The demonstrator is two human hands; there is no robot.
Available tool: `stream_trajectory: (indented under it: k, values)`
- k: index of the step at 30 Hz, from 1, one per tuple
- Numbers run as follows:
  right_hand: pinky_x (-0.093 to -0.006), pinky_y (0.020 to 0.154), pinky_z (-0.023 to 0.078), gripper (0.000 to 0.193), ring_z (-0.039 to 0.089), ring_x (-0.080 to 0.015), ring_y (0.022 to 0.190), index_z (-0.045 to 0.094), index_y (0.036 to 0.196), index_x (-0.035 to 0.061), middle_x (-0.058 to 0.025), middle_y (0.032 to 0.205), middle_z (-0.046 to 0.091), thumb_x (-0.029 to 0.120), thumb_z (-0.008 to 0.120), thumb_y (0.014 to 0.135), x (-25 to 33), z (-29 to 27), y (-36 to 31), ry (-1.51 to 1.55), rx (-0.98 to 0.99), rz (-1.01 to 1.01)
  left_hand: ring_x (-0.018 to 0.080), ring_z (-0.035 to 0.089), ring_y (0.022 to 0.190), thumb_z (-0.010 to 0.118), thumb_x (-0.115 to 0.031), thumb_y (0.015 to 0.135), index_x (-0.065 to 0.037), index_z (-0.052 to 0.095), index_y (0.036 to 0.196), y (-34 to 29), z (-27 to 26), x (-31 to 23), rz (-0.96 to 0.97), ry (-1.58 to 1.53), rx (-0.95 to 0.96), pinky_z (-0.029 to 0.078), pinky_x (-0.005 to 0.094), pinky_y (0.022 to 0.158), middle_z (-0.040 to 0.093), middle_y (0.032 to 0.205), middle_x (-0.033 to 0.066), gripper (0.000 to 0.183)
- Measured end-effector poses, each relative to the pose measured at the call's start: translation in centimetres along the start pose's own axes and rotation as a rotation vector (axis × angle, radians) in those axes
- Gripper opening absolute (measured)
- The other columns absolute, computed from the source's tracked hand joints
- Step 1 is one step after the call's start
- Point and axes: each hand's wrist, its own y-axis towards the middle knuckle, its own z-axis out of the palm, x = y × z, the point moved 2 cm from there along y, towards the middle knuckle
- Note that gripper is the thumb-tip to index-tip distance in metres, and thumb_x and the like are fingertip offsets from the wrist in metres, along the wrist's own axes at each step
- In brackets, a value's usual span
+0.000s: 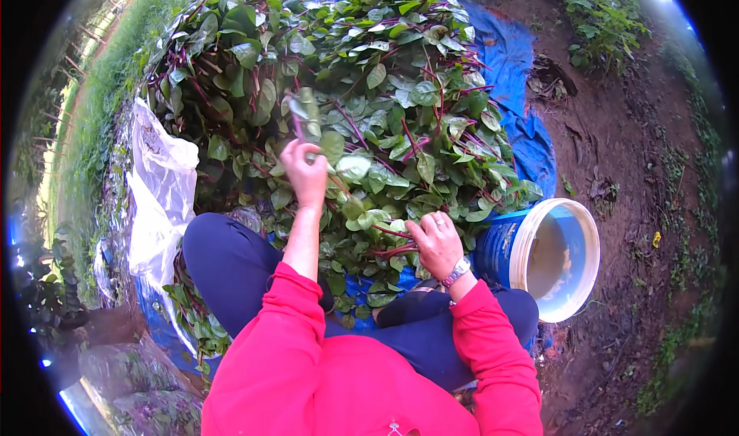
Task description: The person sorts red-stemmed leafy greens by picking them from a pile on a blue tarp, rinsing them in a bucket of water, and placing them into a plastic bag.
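Note:
A wide heap of Malabar spinach (385,90), with round green leaves and purple-red stems, spreads before my crossed legs. My left hand (305,173) is closed around a Malabar spinach stem (297,120) over the middle of the heap. That stem points up and away, and its leafy end is smeared by motion. Lower and to the right, the fingers of my right hand (436,242) are closed on purple-red Malabar spinach stems (394,233) that reach leftward from the fingertips. A watch is on my right wrist.
Under the heap lies a blue tarp (504,59). A blue and white bucket (531,263) rests tipped on its side by my right knee. Crumpled clear plastic sheeting (158,190) lies on the left. Bare soil (600,143) extends along the right.

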Motion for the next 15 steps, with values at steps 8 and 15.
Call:
stream_trajectory:
  k: [8,15]
  values:
    - [-0.0546,0.106,0.009,0.066,0.035,-0.0246,0.128,0.032,0.136,0.0123,-0.0102,0.131,0.043,0.008,0.055,0.074,-1.3,0.6,-0.4,-0.133,0.013,0.147,0.0208,0.057,0.094,0.053,0.004,0.06,-0.006,0.06,0.069,-9.0,0.5,-6.1,-0.013,-0.408,1.38,0.045,0.0312,0.083,0.062,0.093,0.007,0.014]
    - [-0.0481,0.084,0.038,0.009,0.055,-0.0228,0.084,0.057,0.08,0.0168,-0.0037,0.076,0.052,0.014,0.053,0.073,-0.2,0.8,-1.0,-0.134,0.178,0.036,0.0225,0.063,0.076,0.059,-0.007,0.07,-0.002,0.064,0.09,-8.4,1.8,11.9,-0.517,-0.009,0.25,0.048,0.0335,0.07,0.065,0.079,0.0077,0.021]
